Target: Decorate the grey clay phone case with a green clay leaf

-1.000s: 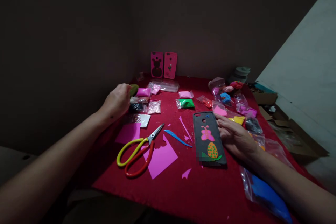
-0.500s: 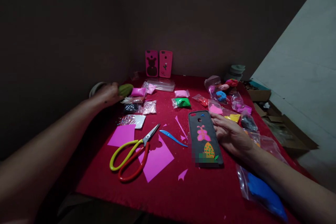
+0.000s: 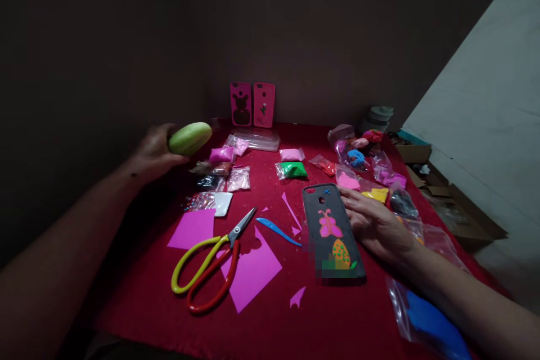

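Observation:
My left hand (image 3: 154, 146), at the far left, is wrapped round a pale green cucumber-like vegetable (image 3: 192, 138), held above the table edge. My right hand (image 3: 373, 222) holds a dark grey phone case (image 3: 314, 236) by its right edge; some fingers are hidden behind it. The case faces me and carries a pink butterfly (image 3: 329, 225), an orange oval with green dots (image 3: 341, 253) and a small blue mark. Its lower part is blurred. Left of it lie a blue modelling knife (image 3: 278, 230) and scissors with yellow and red handles (image 3: 215, 267).
Pink sheets (image 3: 255, 270) and scraps lie on the red cloth (image 3: 160, 309). Small bags of coloured clay (image 3: 293, 169) spread across the back and right side. Two decorated pink cases (image 3: 264, 106) lean on the wall. A bag of blue clay (image 3: 434, 320) lies under my right forearm.
My left hand has lifted the green vegetable and brought it slightly nearer; it now shows paler. My right hand stays at the phone case. The whole view has shifted slightly.

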`<state>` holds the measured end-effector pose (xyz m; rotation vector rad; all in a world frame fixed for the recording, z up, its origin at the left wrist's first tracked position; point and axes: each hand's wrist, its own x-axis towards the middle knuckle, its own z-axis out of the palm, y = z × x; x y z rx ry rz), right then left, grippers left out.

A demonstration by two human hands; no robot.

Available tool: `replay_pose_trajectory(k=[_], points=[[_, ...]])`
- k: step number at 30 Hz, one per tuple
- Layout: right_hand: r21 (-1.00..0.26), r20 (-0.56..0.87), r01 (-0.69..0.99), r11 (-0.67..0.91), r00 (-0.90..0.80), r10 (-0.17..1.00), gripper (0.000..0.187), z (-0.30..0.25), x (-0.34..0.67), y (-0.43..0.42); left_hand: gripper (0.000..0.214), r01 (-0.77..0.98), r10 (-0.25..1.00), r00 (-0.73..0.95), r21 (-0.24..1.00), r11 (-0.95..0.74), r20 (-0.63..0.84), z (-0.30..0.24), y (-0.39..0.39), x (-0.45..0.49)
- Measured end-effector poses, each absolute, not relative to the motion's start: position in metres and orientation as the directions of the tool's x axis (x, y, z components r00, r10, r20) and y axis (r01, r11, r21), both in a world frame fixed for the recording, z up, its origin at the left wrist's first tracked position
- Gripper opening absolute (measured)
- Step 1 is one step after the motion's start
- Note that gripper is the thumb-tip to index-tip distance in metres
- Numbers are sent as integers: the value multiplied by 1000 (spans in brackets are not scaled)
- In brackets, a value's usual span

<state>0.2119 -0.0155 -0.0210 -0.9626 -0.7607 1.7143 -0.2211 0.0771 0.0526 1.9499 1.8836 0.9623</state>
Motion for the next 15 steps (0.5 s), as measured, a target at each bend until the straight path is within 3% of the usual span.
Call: replay_pose_trajectory(k=[6, 12, 15], points=[[-823, -285, -457, -337, -181, 941, 47, -21, 213, -16, 58, 818, 887, 145, 450, -357, 439, 56, 33, -182], [-836, -250, -445, -320, -209, 945, 39, -21, 212, -16, 59, 682, 760, 312, 422, -597, 571, 47, -2, -157], [-843, -242, -440, -310, -204, 949, 40, -22, 213, -16, 62, 530, 708, 379, 488, -694, 595, 47, -32, -139]])
